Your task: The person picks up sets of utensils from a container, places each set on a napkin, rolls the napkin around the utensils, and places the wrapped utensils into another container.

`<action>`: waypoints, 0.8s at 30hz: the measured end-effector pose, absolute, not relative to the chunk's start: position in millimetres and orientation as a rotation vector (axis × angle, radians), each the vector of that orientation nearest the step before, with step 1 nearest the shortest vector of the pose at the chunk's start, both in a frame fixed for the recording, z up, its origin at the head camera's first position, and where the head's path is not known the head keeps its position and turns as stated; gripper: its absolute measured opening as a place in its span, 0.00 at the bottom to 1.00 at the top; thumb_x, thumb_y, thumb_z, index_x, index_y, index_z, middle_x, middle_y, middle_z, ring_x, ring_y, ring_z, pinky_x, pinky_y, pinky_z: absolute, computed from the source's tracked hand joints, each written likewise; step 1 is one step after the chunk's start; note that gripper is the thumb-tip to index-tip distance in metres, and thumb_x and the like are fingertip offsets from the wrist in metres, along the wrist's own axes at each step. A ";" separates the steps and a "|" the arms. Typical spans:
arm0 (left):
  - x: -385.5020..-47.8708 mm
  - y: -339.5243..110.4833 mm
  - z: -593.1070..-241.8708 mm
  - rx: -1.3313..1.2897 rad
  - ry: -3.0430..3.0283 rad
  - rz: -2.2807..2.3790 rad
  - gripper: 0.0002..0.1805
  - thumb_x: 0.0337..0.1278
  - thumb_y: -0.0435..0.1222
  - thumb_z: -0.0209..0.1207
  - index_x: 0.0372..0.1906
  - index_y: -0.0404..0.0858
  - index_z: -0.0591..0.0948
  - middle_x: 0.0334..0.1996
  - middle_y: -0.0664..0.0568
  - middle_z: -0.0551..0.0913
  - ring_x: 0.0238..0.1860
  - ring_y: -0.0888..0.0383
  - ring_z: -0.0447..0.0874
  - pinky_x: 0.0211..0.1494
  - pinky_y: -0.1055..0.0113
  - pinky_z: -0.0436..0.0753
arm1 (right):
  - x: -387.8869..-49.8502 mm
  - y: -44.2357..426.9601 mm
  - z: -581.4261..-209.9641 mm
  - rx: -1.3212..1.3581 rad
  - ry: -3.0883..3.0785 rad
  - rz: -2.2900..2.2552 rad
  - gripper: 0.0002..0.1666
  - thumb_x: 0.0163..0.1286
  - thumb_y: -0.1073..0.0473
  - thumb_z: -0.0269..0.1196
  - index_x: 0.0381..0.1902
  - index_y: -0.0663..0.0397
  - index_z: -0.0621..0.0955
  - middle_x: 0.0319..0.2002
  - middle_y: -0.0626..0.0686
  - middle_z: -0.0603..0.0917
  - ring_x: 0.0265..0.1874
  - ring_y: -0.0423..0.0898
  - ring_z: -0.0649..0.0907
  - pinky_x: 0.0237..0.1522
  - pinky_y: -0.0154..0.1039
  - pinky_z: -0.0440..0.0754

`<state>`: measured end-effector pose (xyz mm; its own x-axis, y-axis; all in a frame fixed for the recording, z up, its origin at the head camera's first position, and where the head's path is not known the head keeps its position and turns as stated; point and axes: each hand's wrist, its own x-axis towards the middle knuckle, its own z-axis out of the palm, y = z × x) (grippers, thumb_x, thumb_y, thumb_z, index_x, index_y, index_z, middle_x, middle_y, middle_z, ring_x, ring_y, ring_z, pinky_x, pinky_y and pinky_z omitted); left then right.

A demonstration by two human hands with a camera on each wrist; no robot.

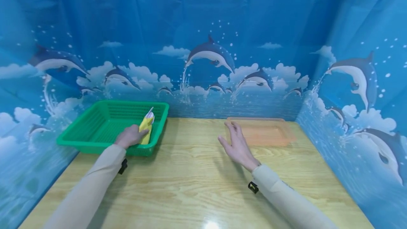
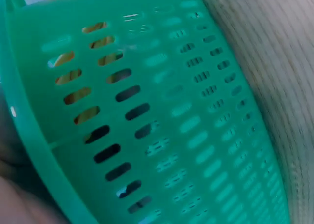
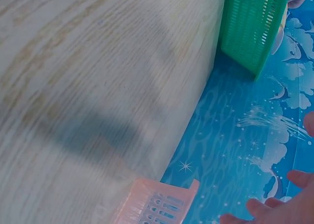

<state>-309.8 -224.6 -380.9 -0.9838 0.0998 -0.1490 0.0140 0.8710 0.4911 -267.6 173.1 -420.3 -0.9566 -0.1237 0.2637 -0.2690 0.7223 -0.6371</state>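
Observation:
My left hand (image 1: 129, 137) is at the right side of a green plastic basket (image 1: 83, 145), gripping a yellow packet-like thing (image 1: 145, 127) with a whitish-purple upper end. That thing stands tilted upward inside the basket; its exact kind is unclear. In the left wrist view the slotted basket wall (image 2: 37, 111) hides most of the hand, and bits of yellow show through the slots. My right hand (image 1: 239, 149) hovers above the table with fingers spread, holding nothing. Just beyond it lies a shallow pale-orange basket (image 1: 267, 135), whose slotted end also shows in the right wrist view.
A light wood-grain table (image 1: 190, 186) carries both baskets, green at the back left and orange at the back right. A blue dolphin-print curtain (image 1: 203, 91) encloses the back and both sides, close behind the baskets.

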 end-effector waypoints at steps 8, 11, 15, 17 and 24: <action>-324.8 -222.4 -385.7 0.115 2.765 0.755 0.22 0.74 0.47 0.45 0.36 0.31 0.72 0.20 0.50 0.70 0.19 0.59 0.64 0.25 0.67 0.67 | -268.2 173.1 -425.3 0.285 -2.716 1.075 0.44 0.72 0.32 0.49 0.78 0.38 0.49 0.77 0.57 0.49 0.70 0.64 0.64 0.66 0.67 0.65; -326.0 -221.8 -385.0 0.106 2.735 0.743 0.22 0.74 0.47 0.44 0.36 0.30 0.73 0.21 0.50 0.71 0.20 0.59 0.65 0.27 0.67 0.68 | -268.9 173.4 -426.4 0.280 -2.712 1.087 0.44 0.72 0.30 0.47 0.78 0.36 0.48 0.76 0.57 0.49 0.69 0.65 0.65 0.65 0.68 0.65; -325.1 -222.3 -384.7 0.099 2.723 0.694 0.23 0.74 0.47 0.43 0.41 0.27 0.71 0.26 0.46 0.71 0.25 0.56 0.68 0.31 0.66 0.69 | -269.9 173.8 -427.7 0.285 -2.710 1.060 0.42 0.73 0.33 0.49 0.78 0.36 0.49 0.76 0.58 0.49 0.69 0.65 0.64 0.67 0.69 0.61; -326.0 -222.1 -384.8 0.092 2.713 0.666 0.23 0.74 0.47 0.43 0.44 0.26 0.70 0.28 0.44 0.71 0.27 0.54 0.69 0.33 0.65 0.70 | -270.3 174.0 -428.7 0.288 -2.703 1.037 0.41 0.74 0.36 0.50 0.78 0.37 0.50 0.76 0.58 0.50 0.70 0.65 0.62 0.69 0.69 0.57; -334.9 -221.4 -391.7 0.063 2.672 0.609 0.25 0.73 0.48 0.42 0.48 0.26 0.70 0.30 0.43 0.71 0.32 0.51 0.70 0.39 0.62 0.72 | -268.6 175.7 -430.9 0.297 -2.696 0.979 0.43 0.73 0.39 0.54 0.78 0.39 0.51 0.76 0.60 0.50 0.72 0.65 0.59 0.72 0.67 0.48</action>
<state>-334.9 -221.4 -391.7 -0.9197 0.1295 -0.3706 -0.0439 0.9042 0.4248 -268.6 175.7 -430.9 -0.9459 -0.1026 0.3077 -0.2761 0.7524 -0.5980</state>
